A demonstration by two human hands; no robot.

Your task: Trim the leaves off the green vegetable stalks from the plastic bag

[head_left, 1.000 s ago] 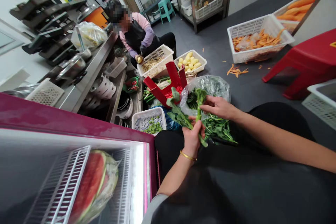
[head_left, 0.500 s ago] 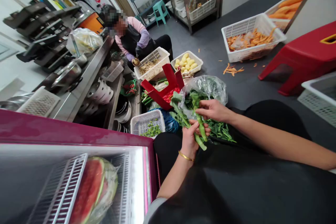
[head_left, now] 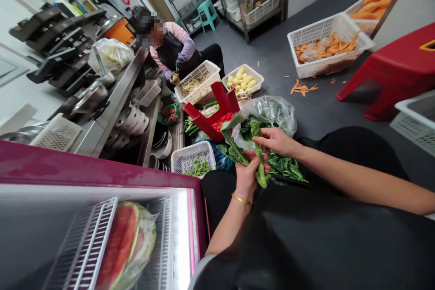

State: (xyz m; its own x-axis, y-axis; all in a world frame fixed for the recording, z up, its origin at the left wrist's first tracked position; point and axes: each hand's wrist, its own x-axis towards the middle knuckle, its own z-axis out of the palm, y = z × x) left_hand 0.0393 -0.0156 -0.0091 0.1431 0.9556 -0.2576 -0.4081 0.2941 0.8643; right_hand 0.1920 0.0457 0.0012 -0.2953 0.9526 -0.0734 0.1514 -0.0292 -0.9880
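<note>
My left hand [head_left: 247, 176], with a gold bangle on its wrist, is closed around leafy green vegetable stalks [head_left: 261, 173]. Their thick cut ends point down toward my lap, and a broad leaf [head_left: 234, 123] droops at the upper left. The fingertips of my right hand [head_left: 277, 141] pinch one stalk higher up, just below its floret head [head_left: 254, 124]. Beneath and beyond both hands lie more leafy greens [head_left: 287, 167] and a clear plastic bag [head_left: 282, 111] with greens in it.
A white basket of green pieces [head_left: 193, 158] stands left of my hands, near an upturned red stool [head_left: 217, 118]. Farther off are a basket of potatoes [head_left: 243, 80] and a seated co-worker [head_left: 176, 50]. Carrot peelings fill a basket [head_left: 326, 50] at right. An open fridge [head_left: 102, 167] holds watermelon.
The stalks in my left hand have turned slightly, and their lower ends now overlap instead of lying apart. My right hand keeps its pinch near the floret head. The view has shifted a little.
</note>
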